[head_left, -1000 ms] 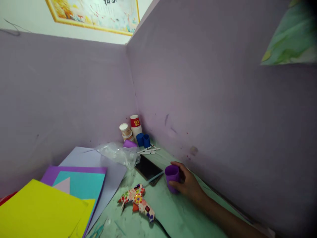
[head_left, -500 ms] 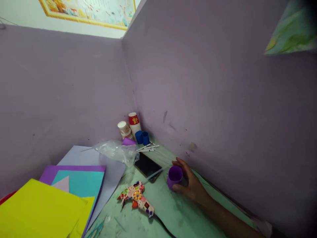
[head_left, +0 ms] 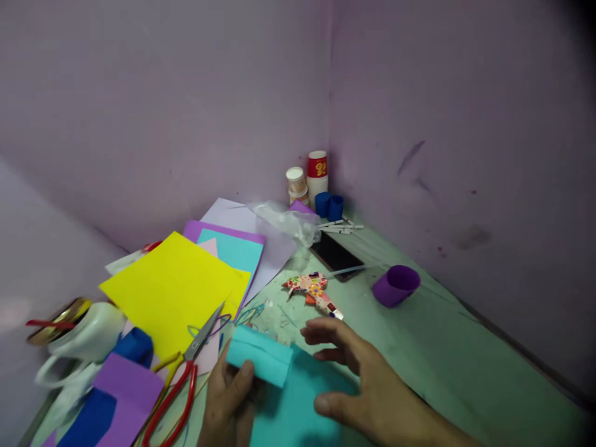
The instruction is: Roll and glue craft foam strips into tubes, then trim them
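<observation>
My left hand grips a rolled or folded piece of turquoise craft sheet, thumb on its near side. A wider turquoise sheet lies just below it; whether the two are one piece I cannot tell. Right of them my right hand hovers with fingers apart, holding nothing. A floral glue gun lies on the table beyond my hands. Farther right stands a purple tube-like cup, apart from either hand. Scissors with red and yellow handles rest left of my left hand.
Yellow sheets and other coloured sheets are stacked at the left. A white mug stands at the far left near purple pieces. Toward the wall corner are a phone, a plastic bag, blue rings and paper cups.
My right hand has let go of the purple cup and moved left. The view has swung left and down. My left hand has come into sight with the turquoise sheet.
</observation>
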